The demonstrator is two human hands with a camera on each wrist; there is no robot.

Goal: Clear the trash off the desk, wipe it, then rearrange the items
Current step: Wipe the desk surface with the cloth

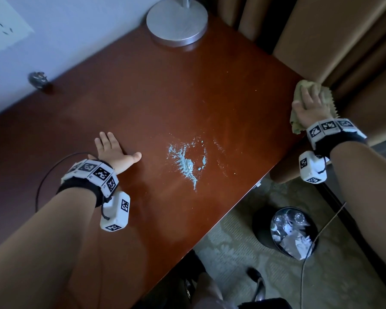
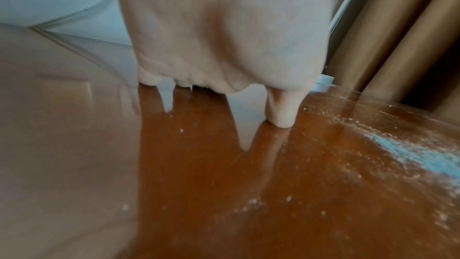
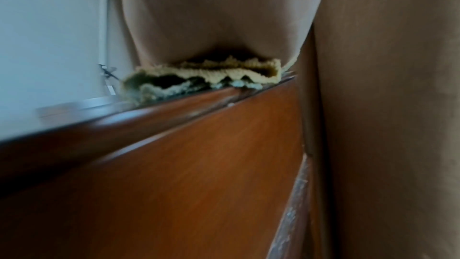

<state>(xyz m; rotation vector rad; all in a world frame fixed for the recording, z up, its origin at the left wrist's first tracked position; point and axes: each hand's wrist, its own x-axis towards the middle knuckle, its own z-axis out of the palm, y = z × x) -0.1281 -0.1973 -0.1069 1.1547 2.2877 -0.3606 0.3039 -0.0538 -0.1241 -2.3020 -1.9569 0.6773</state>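
a black waste bin (image 1: 285, 233) is sitting on the patterned carpet (image 1: 232, 248) nearest the person, just off the desk's near edge, and it is holding crumpled paper and clear plastic. on the reddish-brown desk (image 1: 165, 90) the left hand (image 1: 112, 150) is lying flat, fingers straight and spread, thumb pointing toward a patch of pale blue powder (image 1: 187, 161) that is fanning out near the middle with a loose scatter of grains beside it. farther along, at the desk's right edge, the right hand (image 1: 308, 101) is pressing down on a yellow-green cloth (image 1: 299, 110) with fingers straight and slightly apart; part of the cloth is hanging past the edge.

the left wrist view is showing fine pale crumbs (image 2: 251, 202) dotting the glossy top around the thumb, and the hand's reflection. the right wrist view is showing the cloth's zigzag-cut edges (image 3: 224, 74) bunching in folds under the palm, and the desk's side panel (image 3: 199, 164); the fingers are hidden there.

at the far end a round silver lamp base (image 1: 176, 21) is standing on the desk, a small dark crumpled object (image 1: 38, 79) is lying by the pale wall (image 1: 65, 41), and tan curtains (image 1: 332, 41) are hanging to the right.
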